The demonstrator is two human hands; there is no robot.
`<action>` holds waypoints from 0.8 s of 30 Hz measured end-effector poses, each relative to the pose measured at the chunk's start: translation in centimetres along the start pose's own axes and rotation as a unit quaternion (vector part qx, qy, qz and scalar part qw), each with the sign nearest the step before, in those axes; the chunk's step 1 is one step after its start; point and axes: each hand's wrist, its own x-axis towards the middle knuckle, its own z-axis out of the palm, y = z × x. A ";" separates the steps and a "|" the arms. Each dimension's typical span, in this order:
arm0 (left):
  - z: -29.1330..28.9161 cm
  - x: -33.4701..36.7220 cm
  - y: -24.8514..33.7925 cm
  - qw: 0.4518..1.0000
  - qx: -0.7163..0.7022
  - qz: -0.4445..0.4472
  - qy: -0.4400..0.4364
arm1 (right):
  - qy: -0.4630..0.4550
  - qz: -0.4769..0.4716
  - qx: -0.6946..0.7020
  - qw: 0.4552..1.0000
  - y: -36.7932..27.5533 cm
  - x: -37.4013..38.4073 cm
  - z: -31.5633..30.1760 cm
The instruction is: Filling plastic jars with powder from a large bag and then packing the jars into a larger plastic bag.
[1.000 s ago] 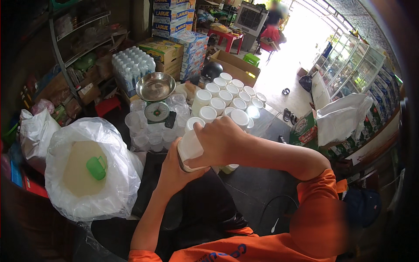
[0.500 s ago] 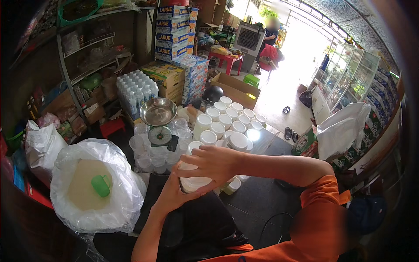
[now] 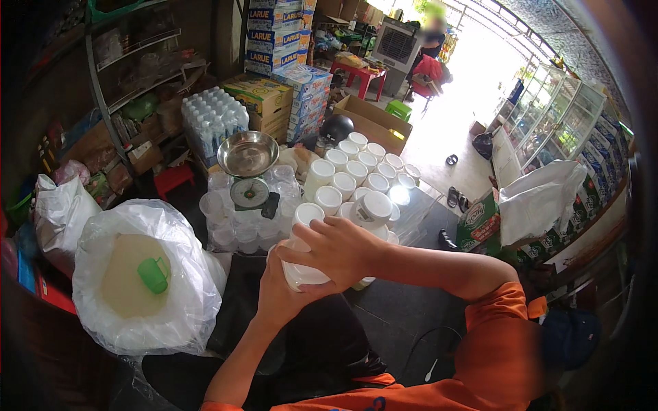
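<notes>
Both hands are closed on a white-lidded plastic tub [image 3: 306, 275] above my lap. My left hand [image 3: 277, 296] grips its left side from below. My right hand [image 3: 346, 252] lies across the top, fingers over the lid and thumb at the near side, hiding part of it. Just beyond the hands stand rows of filled tubs with white lids [image 3: 356, 170]; one tub [image 3: 374, 205] sits higher than those around it. Left of them, clear plastic tubs [image 3: 218, 211] surround a green dial scale [image 3: 249, 193] with a steel bowl [image 3: 248, 152] on top.
At left, a plastic-lined sack [image 3: 195, 301] holds pale granular stuff and a green cup [image 3: 152, 275]. Behind are shrink-wrapped bottles [image 3: 214, 120], stacked cartons [image 3: 274, 41] and an open cardboard box [image 3: 373, 130]. A person [image 3: 430, 44] is far back. A glass cabinet [image 3: 555, 123] stands at right.
The whole view has shifted slightly. Both hands keep their grip on the tub, with the fingers only a little moved. A white spoon now shows at the lower right.
</notes>
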 end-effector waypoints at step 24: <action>1.6 -1.1 1.3 0.995 0.020 0.054 -0.083 | 0.047 0.262 0.182 0.947 -5.6 -7.4 0.5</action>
